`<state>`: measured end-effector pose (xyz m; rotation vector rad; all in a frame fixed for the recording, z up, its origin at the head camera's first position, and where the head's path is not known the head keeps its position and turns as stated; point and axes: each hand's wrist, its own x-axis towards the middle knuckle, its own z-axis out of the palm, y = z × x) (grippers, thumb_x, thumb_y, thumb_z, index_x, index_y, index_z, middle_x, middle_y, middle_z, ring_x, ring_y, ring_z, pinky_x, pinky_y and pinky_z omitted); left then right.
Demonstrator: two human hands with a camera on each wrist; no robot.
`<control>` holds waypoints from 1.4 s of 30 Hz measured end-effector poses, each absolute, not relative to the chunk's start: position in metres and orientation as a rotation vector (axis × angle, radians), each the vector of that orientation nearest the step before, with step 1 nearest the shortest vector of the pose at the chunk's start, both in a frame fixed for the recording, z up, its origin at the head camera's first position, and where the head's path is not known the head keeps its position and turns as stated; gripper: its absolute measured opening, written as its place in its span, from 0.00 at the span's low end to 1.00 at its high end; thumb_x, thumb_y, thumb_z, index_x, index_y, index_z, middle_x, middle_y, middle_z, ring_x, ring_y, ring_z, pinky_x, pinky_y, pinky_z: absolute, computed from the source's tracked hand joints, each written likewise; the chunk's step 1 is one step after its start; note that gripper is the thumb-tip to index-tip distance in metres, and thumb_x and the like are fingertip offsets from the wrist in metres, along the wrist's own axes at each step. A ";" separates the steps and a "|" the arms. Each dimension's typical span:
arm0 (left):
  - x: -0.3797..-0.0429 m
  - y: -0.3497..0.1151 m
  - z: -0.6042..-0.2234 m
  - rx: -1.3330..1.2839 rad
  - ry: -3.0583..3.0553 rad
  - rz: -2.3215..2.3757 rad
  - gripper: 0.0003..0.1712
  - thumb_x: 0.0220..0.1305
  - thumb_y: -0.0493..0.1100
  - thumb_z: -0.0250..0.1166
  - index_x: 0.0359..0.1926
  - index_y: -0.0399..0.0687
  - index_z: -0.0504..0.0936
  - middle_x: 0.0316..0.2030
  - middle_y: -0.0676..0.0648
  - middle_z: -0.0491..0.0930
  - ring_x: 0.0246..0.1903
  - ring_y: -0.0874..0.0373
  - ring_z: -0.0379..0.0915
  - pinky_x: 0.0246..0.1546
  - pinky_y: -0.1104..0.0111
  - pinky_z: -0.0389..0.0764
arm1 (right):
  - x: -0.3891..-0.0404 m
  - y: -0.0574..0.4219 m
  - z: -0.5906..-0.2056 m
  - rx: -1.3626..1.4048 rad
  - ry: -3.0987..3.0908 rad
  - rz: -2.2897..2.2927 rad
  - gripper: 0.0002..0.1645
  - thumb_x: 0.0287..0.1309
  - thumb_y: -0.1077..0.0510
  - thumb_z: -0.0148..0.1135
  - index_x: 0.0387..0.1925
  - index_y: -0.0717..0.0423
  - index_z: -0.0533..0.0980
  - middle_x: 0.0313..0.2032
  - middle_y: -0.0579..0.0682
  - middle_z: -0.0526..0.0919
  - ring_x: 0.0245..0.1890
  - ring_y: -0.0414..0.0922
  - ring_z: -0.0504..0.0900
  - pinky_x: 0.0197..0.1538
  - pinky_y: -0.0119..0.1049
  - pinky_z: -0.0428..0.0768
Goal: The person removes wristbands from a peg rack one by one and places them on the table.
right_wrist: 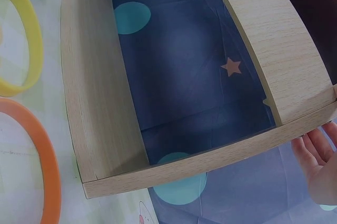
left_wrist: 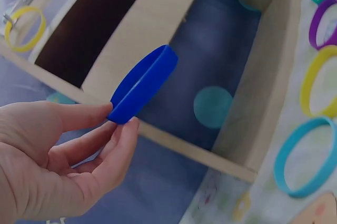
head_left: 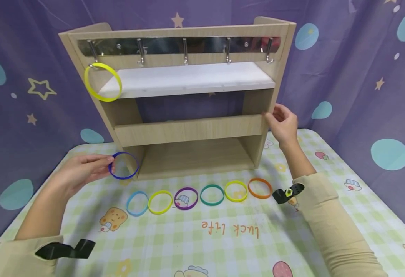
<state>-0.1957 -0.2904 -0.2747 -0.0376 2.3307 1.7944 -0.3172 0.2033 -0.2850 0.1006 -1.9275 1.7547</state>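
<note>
My left hand (head_left: 88, 169) pinches a dark blue silicone wristband (head_left: 137, 169) between thumb and fingertips, just in front of the shelf's lower left corner. The left wrist view shows this wristband (left_wrist: 145, 89) tilted, its broad band facing the camera. A yellow wristband (head_left: 120, 86) hangs from the leftmost hook (head_left: 93, 52) of the metal hook rail. At the wooden shelf's right side panel (head_left: 275, 84), my right hand (head_left: 285, 125) holds the edge, its thumb at the front and its fingers along the outer side. Only part of that hand (right_wrist: 318, 163) shows in the right wrist view.
On the checked tablecloth (head_left: 230, 250), a row of wristbands lies before the shelf: light blue (head_left: 128, 207), yellow (head_left: 160, 212), purple (head_left: 186, 208), green (head_left: 212, 204), another yellow (head_left: 236, 200) and orange (head_left: 259, 196). More hooks (head_left: 185, 52) line the rail. A purple curtain (head_left: 344, 96) stands behind.
</note>
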 end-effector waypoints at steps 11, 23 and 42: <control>-0.192 -0.314 -0.301 -0.076 2.478 1.526 0.28 0.70 0.42 0.56 0.59 0.19 0.67 0.31 0.65 0.83 0.35 0.73 0.81 0.41 0.78 0.86 | -0.317 0.203 -0.284 0.103 -1.925 1.746 0.09 0.52 0.63 0.62 0.34 0.45 0.78 0.24 0.27 0.79 0.30 0.27 0.78 0.37 0.16 0.78; -0.187 -0.335 -0.321 -0.149 2.499 1.333 0.26 0.70 0.39 0.56 0.55 0.14 0.69 0.33 0.58 0.84 0.32 0.71 0.80 0.40 0.73 0.87 | -0.318 0.203 -0.283 0.110 -1.924 1.749 0.10 0.52 0.63 0.62 0.32 0.42 0.77 0.24 0.28 0.79 0.30 0.28 0.78 0.36 0.17 0.78; -0.187 -0.330 -0.340 -0.123 2.654 0.984 0.22 0.65 0.38 0.60 0.52 0.22 0.76 0.38 0.40 0.86 0.29 0.67 0.77 0.31 0.73 0.85 | -0.318 0.203 -0.286 0.100 -1.928 1.748 0.10 0.53 0.62 0.62 0.32 0.40 0.77 0.25 0.27 0.79 0.31 0.28 0.78 0.38 0.16 0.78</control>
